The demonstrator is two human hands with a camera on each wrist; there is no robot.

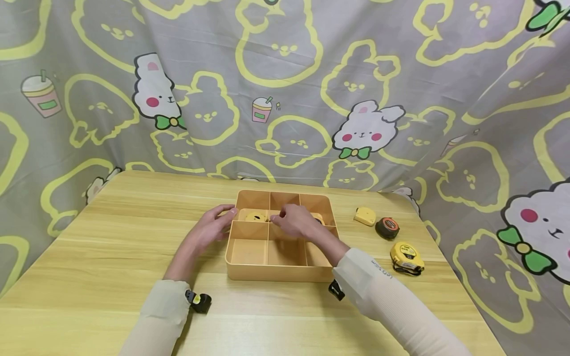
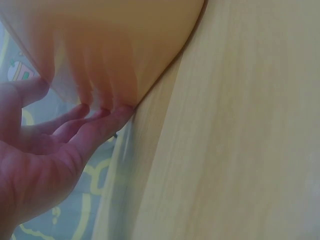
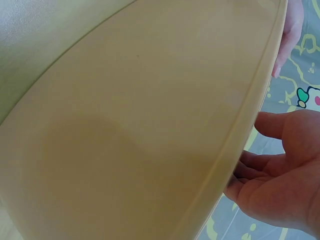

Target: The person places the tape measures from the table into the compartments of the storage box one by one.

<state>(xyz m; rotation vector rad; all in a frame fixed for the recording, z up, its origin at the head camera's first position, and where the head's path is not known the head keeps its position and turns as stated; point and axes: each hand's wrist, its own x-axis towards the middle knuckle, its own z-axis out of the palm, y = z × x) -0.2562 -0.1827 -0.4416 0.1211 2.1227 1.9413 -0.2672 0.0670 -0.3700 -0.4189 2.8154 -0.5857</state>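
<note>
A tan divided box [image 1: 285, 273] stands on the table, with several compartments in two rows. My left hand [image 1: 214, 225] is at its left side; in the left wrist view the fingertips touch the outer wall and the thumb is near the rim. My right hand [image 1: 294, 221] reaches over the front row into the back middle compartment, fingers bent. Whether it holds something is hidden by the hand and box wall. A yellow tape measure [image 1: 256, 217] lies in the back left compartment. A yellow and dark item [image 1: 318, 218] shows partly behind my right hand in the back right compartment.
Right of the box lie a small yellow tape measure [image 1: 365, 216], a black and red tape measure [image 1: 387, 227] and a larger yellow tape measure [image 1: 407, 258] with a black strap. A patterned grey curtain [image 1: 285, 99] hangs behind the wooden table [image 1: 111, 237].
</note>
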